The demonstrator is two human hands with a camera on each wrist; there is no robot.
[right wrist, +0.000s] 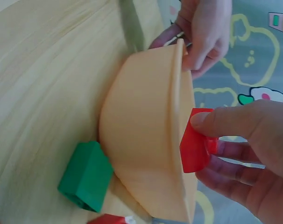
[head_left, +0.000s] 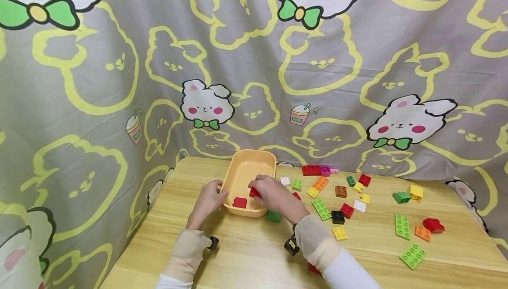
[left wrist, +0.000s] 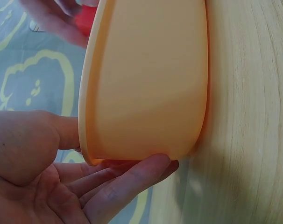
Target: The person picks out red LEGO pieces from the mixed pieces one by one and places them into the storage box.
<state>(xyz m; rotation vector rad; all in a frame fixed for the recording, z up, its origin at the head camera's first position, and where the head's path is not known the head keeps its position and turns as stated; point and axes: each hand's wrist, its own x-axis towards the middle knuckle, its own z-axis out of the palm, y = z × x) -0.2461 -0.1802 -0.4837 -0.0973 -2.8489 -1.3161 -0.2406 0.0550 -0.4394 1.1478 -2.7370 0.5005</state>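
A pale orange plastic tub (head_left: 232, 172) stands at the back left of the wooden table, one red toy brick (head_left: 240, 202) lying inside it. My left hand (head_left: 209, 198) grips the tub's left rim; in the left wrist view the thumb is inside and the fingers (left wrist: 127, 184) lie along the outer wall. My right hand (head_left: 274, 194) pinches another red brick (right wrist: 196, 140) between thumb and fingers, at the level of the tub's rim. Just outside the tub, a green brick (right wrist: 87, 176) rests on the table below the right hand.
Several loose bricks spread over the table's right side, among them a light green brick (head_left: 412, 256), a black brick (head_left: 338, 217) and a yellow brick (head_left: 339, 233). Part of a red brick (head_left: 314, 268) shows beside the right sleeve. A patterned curtain (head_left: 254, 68) hangs behind the table.
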